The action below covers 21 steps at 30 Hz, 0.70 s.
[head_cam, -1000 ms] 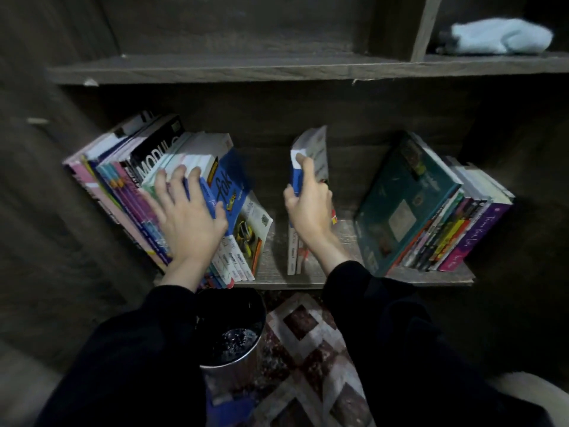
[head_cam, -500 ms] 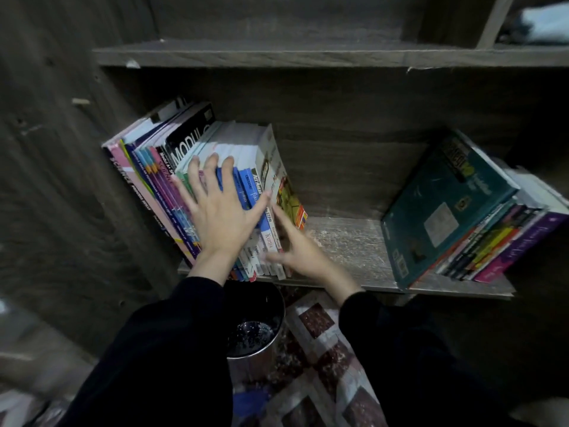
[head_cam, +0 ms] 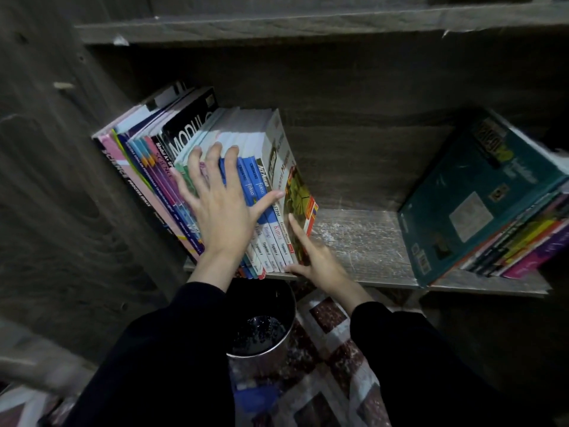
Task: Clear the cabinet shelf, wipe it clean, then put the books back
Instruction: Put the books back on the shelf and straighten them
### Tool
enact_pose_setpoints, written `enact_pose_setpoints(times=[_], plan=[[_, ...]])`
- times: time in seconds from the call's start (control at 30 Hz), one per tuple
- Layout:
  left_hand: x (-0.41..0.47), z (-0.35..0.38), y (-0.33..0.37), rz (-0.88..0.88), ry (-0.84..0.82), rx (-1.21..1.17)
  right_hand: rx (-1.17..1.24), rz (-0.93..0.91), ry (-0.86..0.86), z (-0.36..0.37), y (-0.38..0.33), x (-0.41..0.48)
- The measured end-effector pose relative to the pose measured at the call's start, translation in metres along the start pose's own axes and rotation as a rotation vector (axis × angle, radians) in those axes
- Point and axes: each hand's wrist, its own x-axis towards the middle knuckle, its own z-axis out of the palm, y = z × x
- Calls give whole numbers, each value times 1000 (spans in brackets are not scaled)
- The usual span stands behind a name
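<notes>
A row of books (head_cam: 172,155) leans to the left against the cabinet's left wall on the wooden shelf (head_cam: 363,241). My left hand (head_cam: 221,208) lies flat on their spines, fingers spread. My right hand (head_cam: 314,257) touches the outermost book (head_cam: 292,192) of that row near its lower edge, fingers apart, gripping nothing. A second group of books (head_cam: 480,204) leans at the right end of the shelf, a teal one in front. The shelf between both groups is bare and streaked.
A metal bucket (head_cam: 261,331) holding dark water stands on the floor directly under the shelf's front edge, between my arms. A patterned rug (head_cam: 332,374) covers the floor. Another shelf board (head_cam: 277,26) runs above.
One second ago my right hand held a few books upright mid-shelf; they now stand pushed against the left row. The view has shifted left. My left hand stays on the spines.
</notes>
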Motion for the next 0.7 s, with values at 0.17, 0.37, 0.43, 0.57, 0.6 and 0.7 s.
enact_pose_setpoints(times=[0.17,0.37,0.43,0.57,0.6,0.7], plan=[[0,-8,4,-38,-65,-15,54,81,-65,-3,-5,2],[3,-20,16,-119,-192,-65,53,46,79,-55,-16,-18],[4,-25,26,-177,-224,-106,-1,-22,314,-84,-19,-36],[0,-36,69,-180,-188,-196,-206,-177,829,-146,-10,-76],[-1,-39,86,-130,-177,-247,-241,-179,937,-162,-7,-86],[-8,-45,149,57,-225,-409,-223,-71,1224,-198,11,-112]])
